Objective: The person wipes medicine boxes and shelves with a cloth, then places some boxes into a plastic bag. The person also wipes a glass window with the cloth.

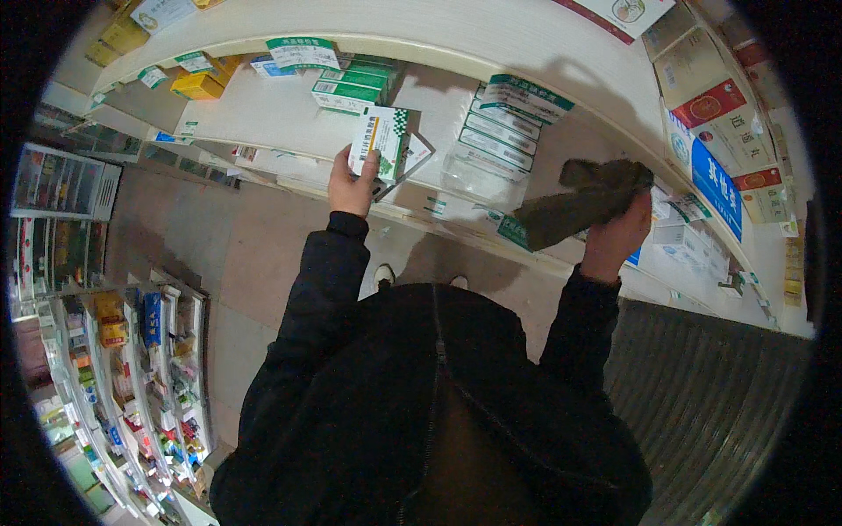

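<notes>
My left hand (350,187) grips a white-and-green medicine box (387,136) by its near end, thumb on the printed face, at the shelf's front edge. Partly hidden behind it is another white carton (419,152). In my right hand (618,233) is a bunched dark brown cloth (579,200), hanging over the front of the white shelf (263,121). Between the hands, white-and-green boxes (500,139) stand in a row, with clear plastic (487,181) at their near end. Farther left on the same shelf sit several green-and-white boxes (352,87).
Yellow boxes (198,85) stand at the shelf's left. Price tags (302,54) stick out from the upper shelf edge. A blue sign (717,172) and beige-and-red cartons (710,102) are at right. A stocked display rack (131,388) stands lower left. Dark ribbed surface (710,381) lies lower right.
</notes>
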The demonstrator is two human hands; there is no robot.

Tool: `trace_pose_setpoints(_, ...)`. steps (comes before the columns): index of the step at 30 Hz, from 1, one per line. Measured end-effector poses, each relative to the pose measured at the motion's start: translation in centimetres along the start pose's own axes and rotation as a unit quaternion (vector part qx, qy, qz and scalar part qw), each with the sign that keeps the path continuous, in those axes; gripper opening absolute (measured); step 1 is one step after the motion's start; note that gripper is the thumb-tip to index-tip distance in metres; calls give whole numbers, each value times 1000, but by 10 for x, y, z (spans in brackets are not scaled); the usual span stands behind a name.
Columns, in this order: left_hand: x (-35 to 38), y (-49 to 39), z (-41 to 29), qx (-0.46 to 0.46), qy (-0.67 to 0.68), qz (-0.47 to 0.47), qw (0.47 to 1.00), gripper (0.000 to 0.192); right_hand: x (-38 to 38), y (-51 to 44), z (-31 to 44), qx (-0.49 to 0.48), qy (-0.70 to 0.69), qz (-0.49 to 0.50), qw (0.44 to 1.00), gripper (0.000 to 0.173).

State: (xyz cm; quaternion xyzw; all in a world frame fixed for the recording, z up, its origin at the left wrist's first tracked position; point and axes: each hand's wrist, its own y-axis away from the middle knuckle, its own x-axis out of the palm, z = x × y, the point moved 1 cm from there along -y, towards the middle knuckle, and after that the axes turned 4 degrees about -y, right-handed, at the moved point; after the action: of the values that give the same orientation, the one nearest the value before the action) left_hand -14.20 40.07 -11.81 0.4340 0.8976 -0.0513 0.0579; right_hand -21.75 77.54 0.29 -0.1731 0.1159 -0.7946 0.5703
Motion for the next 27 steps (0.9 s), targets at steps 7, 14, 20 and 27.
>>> trace_pose_setpoints(7,-15,-5,-3,-132,131,-41,982,47,-1,-55,-33,-229,228,-77,943,31)
trace_pose_setpoints(14,-34,7,-27,-92,213,-97,968,49,2,-64,-97,-213,433,90,871,35)
trace_pose_setpoints(20,-38,45,-74,-218,397,69,889,43,58,30,-45,42,54,119,991,30)
trace_pose_setpoints(27,-1,77,-83,-240,310,106,914,42,154,108,-8,171,-64,391,902,54)
